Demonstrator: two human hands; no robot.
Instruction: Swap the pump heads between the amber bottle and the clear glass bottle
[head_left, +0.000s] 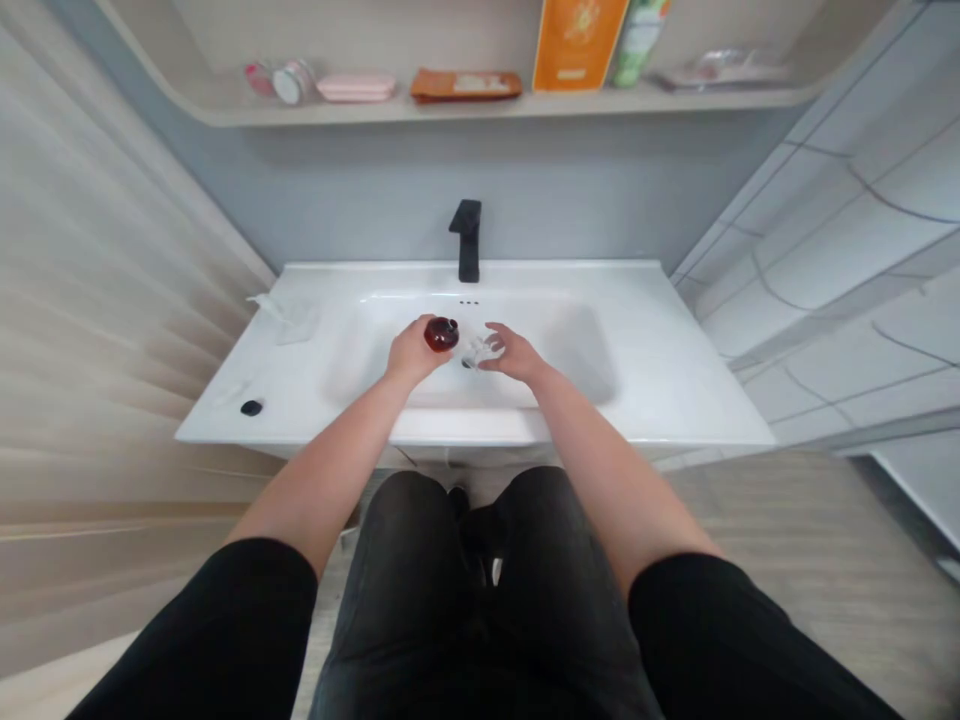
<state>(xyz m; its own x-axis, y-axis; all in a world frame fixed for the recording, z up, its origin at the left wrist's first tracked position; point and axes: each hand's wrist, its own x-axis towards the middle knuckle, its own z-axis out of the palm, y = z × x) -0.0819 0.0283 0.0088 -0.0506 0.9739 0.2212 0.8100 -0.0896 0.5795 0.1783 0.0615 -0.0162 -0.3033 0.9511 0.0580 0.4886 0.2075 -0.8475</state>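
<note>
My left hand [411, 354] grips a dark red glass bottle [442, 334] above the white basin [570, 350], with the fingers around its lower side. Over the drain [469, 364], my right hand [514, 355] has its fingers spread. A small clear piece of glass or plastic [478, 350] lies at those fingertips, and I cannot tell whether they hold it. The two hands are close together, with the clear piece almost against the red bottle.
A matte black faucet [466, 240] rises behind the basin. On the left of the counter lie a clear flat item [292, 322] and a small black object [251, 408]. Toiletries and an orange box [576, 45] stand on a shelf [480, 108] above. Tiled walls flank the sink.
</note>
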